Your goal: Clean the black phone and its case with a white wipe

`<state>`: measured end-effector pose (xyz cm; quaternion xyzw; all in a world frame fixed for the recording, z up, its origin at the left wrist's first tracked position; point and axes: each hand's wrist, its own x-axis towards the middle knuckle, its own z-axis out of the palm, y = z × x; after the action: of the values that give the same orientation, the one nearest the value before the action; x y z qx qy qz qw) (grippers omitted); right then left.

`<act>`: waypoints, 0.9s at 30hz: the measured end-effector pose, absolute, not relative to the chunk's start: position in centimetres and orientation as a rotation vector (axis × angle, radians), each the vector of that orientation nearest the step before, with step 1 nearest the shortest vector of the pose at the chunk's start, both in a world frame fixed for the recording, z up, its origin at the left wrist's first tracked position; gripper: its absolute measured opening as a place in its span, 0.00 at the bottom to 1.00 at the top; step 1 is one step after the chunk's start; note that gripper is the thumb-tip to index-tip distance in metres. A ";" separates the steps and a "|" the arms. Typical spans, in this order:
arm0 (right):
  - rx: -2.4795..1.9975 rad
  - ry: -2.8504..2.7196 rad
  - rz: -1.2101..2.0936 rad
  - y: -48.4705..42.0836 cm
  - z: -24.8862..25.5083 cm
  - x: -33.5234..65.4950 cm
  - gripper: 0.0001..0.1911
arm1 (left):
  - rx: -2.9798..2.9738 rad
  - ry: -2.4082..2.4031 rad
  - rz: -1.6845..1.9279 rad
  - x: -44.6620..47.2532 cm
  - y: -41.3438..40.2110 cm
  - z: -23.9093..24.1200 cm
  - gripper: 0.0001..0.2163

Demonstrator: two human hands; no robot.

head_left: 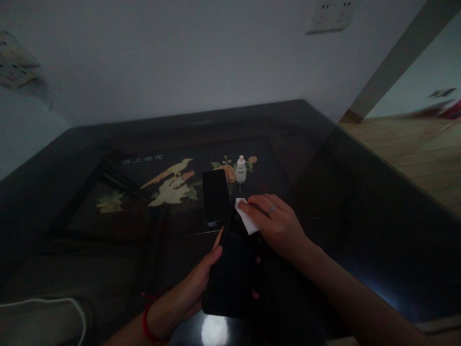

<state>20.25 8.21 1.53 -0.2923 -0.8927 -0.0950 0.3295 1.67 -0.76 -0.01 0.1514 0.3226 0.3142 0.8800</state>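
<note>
My left hand (201,278), with a red cord at its wrist, is closed around a dark phone (230,278), thumb on the near edge and fingertips showing at the far side. Pressed to the upper part of that phone is a folded white tissue (248,218), pinched by my right hand (277,221), which wears a ring. Just beyond, a second dark phone (216,197) lies flat on the table. A small clear bottle (240,170) with a white cap stands upright to the right of it.
The glossy black table (306,158) bears a bird-and-flower design (169,187) and meets a pale wall (187,57). Wall sockets (331,14) are at upper right and upper left. A white cable (72,302) curves at lower left. Wooden flooring (418,149) shows beyond the right edge.
</note>
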 end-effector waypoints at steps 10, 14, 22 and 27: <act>-0.973 -2.337 0.103 7.8 1.9 20.7 0.15 | 0.842 0.807 0.841 0.9 -1.9 -1.1 0.36; -1.006 -2.238 0.379 7.3 2.3 20.4 0.18 | 0.973 0.869 0.885 1.4 -1.7 0.4 0.37; -0.988 -2.224 0.841 5.0 2.5 18.9 0.19 | 1.099 1.086 1.209 1.2 -1.8 -0.2 0.52; -1.025 -2.327 0.908 4.6 2.4 18.6 0.20 | 1.184 1.129 1.257 1.0 -2.0 -0.5 0.50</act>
<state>18.58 4.57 2.39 -0.3705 -0.8409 0.3280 0.2191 1.01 -2.01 -0.46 0.4924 0.4697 0.5228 0.5134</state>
